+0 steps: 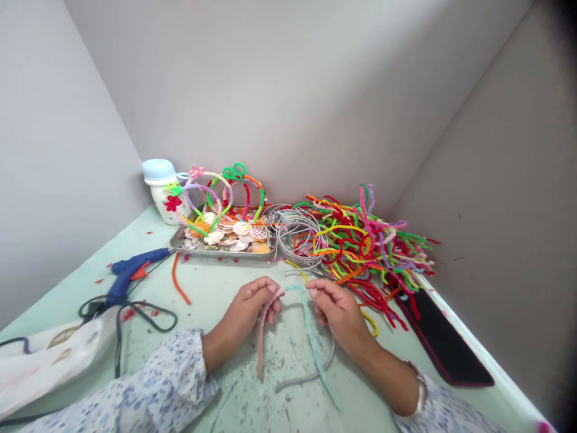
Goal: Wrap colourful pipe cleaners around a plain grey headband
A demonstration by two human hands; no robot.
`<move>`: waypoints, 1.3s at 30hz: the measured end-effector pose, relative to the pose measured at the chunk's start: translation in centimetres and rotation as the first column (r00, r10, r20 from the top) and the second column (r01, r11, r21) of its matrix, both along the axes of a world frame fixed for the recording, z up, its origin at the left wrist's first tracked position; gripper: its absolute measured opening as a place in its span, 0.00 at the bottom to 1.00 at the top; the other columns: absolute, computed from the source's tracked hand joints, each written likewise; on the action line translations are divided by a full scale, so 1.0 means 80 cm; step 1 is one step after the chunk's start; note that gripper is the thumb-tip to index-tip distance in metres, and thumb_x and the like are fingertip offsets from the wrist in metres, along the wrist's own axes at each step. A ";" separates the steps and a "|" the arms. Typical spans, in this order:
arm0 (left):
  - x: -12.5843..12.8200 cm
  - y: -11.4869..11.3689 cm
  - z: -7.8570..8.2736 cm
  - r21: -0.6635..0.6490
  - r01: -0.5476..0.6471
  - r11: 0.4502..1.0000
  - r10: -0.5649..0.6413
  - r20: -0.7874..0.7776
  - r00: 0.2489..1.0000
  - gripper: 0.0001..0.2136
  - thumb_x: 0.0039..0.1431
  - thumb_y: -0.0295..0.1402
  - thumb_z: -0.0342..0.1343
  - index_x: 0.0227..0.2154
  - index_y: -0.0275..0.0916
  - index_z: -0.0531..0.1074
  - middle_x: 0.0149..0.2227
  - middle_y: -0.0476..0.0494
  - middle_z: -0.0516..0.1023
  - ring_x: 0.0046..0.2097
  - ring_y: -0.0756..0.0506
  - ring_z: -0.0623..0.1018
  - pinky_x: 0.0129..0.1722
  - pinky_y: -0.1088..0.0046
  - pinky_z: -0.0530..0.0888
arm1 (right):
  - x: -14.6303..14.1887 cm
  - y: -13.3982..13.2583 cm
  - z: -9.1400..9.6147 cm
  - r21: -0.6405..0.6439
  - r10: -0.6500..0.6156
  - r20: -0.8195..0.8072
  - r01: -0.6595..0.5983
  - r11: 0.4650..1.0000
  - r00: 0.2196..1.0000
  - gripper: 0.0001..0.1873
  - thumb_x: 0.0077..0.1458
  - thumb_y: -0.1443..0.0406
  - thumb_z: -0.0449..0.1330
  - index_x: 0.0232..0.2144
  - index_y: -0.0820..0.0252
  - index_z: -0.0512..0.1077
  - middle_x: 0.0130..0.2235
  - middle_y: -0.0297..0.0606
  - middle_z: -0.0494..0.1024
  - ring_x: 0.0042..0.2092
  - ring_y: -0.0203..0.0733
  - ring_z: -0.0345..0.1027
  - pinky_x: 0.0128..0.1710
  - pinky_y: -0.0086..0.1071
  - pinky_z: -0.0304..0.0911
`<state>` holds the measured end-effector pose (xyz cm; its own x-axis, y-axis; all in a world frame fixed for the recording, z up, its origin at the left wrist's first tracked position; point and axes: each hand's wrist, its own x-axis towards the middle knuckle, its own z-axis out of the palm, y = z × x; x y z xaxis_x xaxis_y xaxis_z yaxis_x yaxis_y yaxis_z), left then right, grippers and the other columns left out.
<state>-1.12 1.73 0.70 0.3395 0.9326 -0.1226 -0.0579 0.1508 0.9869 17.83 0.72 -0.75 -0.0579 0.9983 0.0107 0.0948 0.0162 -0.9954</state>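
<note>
My left hand (255,304) is closed, thumb and forefinger pinching a pink pipe cleaner (260,343) whose loose end hangs down toward the table. A light turquoise pipe cleaner (311,328) spans the small gap between my two hands, then drops and trails toward the front. At its bend, the fingers of my right hand (336,310) pinch it. A grey strand (297,381), perhaps wire, curves below my right hand; whether it joins what I hold is unclear. Both hands are just above the pale green table (216,361).
Shells fill a metal tray (225,255), with pipe-cleaner headbands (229,180) standing in it. Beside it are coiled wire (300,237) and a heap of pipe cleaners (374,240). A blue glue gun (124,276), white jar (163,195), white plastic bag (67,355) and black flat object (446,343) lie around.
</note>
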 end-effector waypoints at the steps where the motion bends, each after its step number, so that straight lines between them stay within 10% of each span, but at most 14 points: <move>1: 0.000 0.000 0.000 -0.010 -0.001 1.000 0.001 -0.004 1.000 0.10 0.58 0.38 0.49 0.29 0.35 0.67 0.24 0.50 0.71 0.21 0.54 0.67 0.21 0.80 0.63 | 0.000 -0.001 0.000 -0.003 0.026 0.009 -0.026 1.000 1.000 0.11 0.55 0.60 0.54 0.37 0.60 0.70 0.17 0.24 0.60 0.18 0.31 0.54 0.18 0.24 0.51; 12: 0.005 0.001 -0.006 0.037 0.052 0.998 -0.047 -0.115 0.992 0.11 0.55 0.40 0.53 0.27 0.36 0.68 0.20 0.53 0.67 0.19 0.55 0.63 0.19 0.80 0.60 | -0.004 -0.008 0.000 0.033 0.198 0.111 -0.202 0.979 0.974 0.10 0.56 0.61 0.54 0.36 0.60 0.71 0.19 0.26 0.60 0.20 0.31 0.53 0.19 0.25 0.50; 39: 0.004 -0.007 -0.008 0.130 0.114 0.985 -0.088 -0.195 0.977 0.06 0.52 0.32 0.56 0.29 0.36 0.68 0.21 0.55 0.64 0.22 0.55 0.62 0.21 0.81 0.58 | -0.009 -0.010 -0.005 0.179 0.047 0.444 -0.140 0.974 0.895 0.05 0.52 0.66 0.56 0.31 0.58 0.73 0.19 0.26 0.61 0.22 0.32 0.54 0.22 0.26 0.50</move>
<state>-0.80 1.16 0.06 0.4163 0.9070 -0.0638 0.1384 0.0061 0.9904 17.10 -0.08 -1.11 -0.1962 0.9670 0.1625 0.5041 0.2416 -0.8292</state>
